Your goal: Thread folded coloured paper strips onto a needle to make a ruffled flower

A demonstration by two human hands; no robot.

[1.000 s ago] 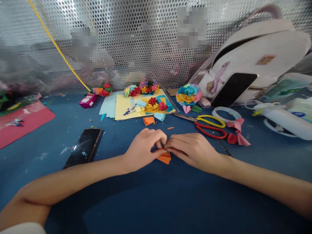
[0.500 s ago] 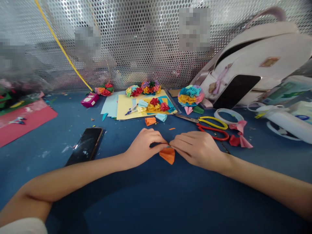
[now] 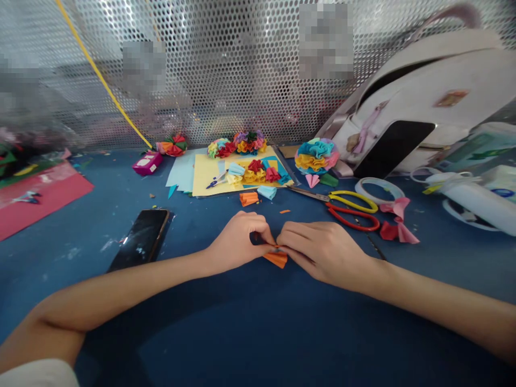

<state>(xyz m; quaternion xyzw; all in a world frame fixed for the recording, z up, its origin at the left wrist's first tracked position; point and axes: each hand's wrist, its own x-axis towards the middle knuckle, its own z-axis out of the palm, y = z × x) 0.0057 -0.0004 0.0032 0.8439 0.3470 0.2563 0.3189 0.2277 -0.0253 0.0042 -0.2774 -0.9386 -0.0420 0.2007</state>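
Observation:
A small piece of orange paper is pinched between my two hands, low over the blue table. My left hand grips its upper edge between thumb and forefinger. From the other side, my right hand has its fingertips closed on the same edge, touching the left fingertips. Pleats show in the part hanging below; the top is hidden by the fingers. Beyond the hands lie a folded orange paper piece, a light blue one and a thin orange scrap.
Scissors and a tape roll lie to the right, before a backpack with a phone leaning on it. Another phone lies left. Paper flowers and yellow paper sit behind, by a perforated metal panel.
The orange paper has tilted, so less of its face shows and it looks narrower from top to bottom. Both hands keep their pinch, with the fingertips slightly lower.

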